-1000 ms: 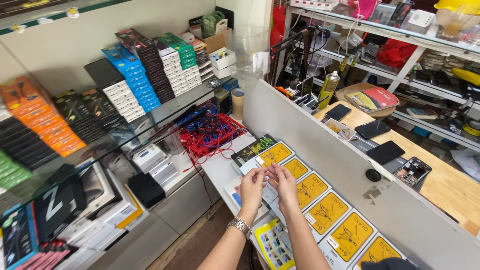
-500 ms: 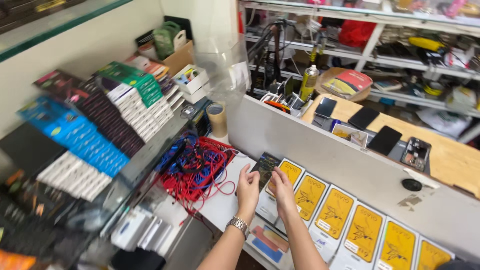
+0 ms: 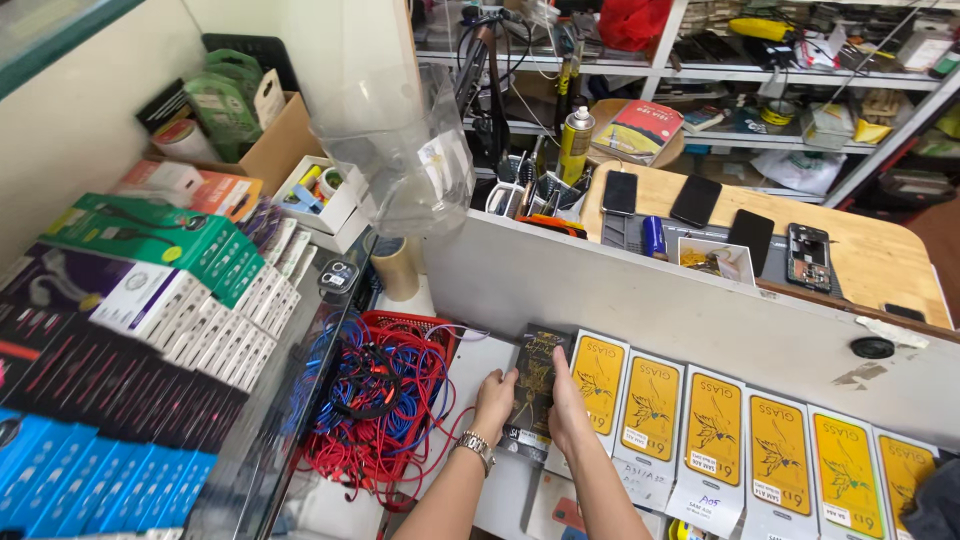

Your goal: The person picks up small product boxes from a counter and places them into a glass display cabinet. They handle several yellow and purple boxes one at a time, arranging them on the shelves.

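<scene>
A crowded small repair shop seen from behind its counter.

A pale cream wall (image 3: 60, 120) fills the upper left; a grey partition board (image 3: 640, 300) crosses the middle, with a rounded light wooden worktop (image 3: 860, 250) behind it and white metal shelving (image 3: 700, 70) along the top right, evenly lit.

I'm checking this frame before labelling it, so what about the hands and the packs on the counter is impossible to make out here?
- Head view: the dark pack sits between the left hand and right hand; its side edges and the fingers behind it are hidden.
- The lower packs are cut off by the bottom edge.
- The last yellow pack is partly covered by a dark shape in the corner.
- The basket of cables hides its own bottom.
</scene>
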